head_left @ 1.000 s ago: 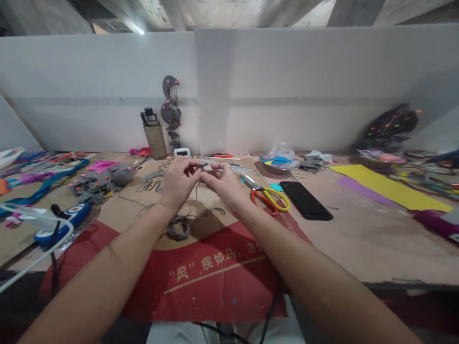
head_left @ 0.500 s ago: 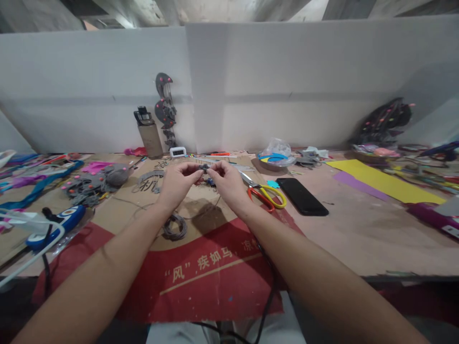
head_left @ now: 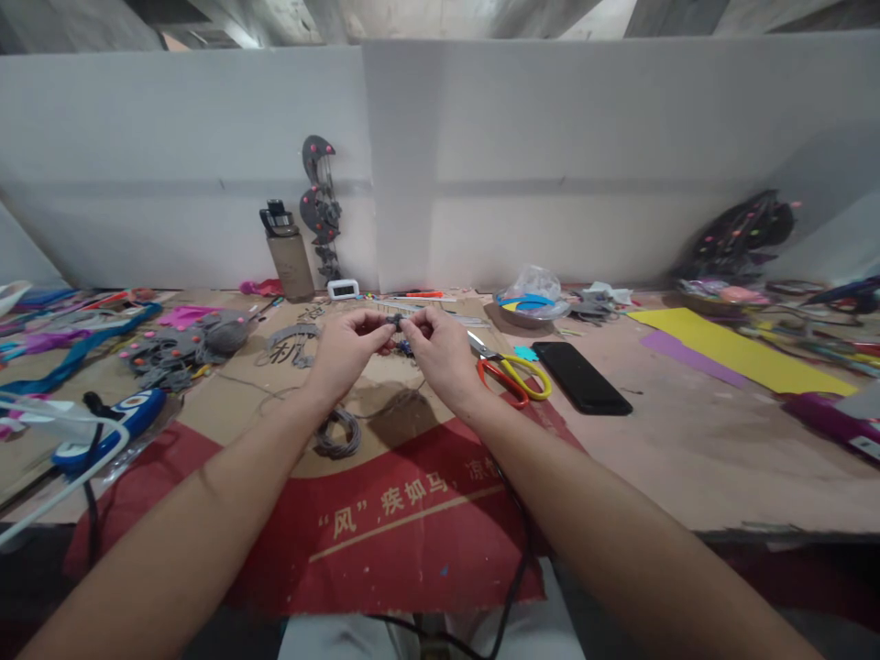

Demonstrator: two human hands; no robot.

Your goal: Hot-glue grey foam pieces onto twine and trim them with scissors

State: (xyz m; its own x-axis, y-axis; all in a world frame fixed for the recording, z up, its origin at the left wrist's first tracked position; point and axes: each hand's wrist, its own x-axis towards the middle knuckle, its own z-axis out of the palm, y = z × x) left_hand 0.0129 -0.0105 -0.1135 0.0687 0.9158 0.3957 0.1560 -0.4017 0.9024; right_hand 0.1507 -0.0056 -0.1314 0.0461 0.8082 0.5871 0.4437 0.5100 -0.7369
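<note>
My left hand (head_left: 356, 346) and my right hand (head_left: 438, 353) meet over the cardboard, thumbs and forefingers pinched on a small dark grey piece (head_left: 397, 321). Its kind is too small to make out. Grey cord trails below the hands toward a coil of grey cord (head_left: 338, 433), which lies on the cardboard beneath my left wrist. Just right of my right hand lie scissors (head_left: 512, 374) with one red and one yellow handle. Some small dark bits are partly hidden behind my fingers.
A black phone (head_left: 581, 378) lies right of the scissors. At the back stand a bottle (head_left: 289, 261), a small white clock (head_left: 342, 290) and a bowl (head_left: 528, 316). Grey pieces with pink dots (head_left: 185, 350) lie left. A red-printed cardboard sheet (head_left: 412, 559) covers the front edge.
The view has shifted very slightly. Both hands keep pinching the small grey piece in nearly the same place, with little visible finger movement.
</note>
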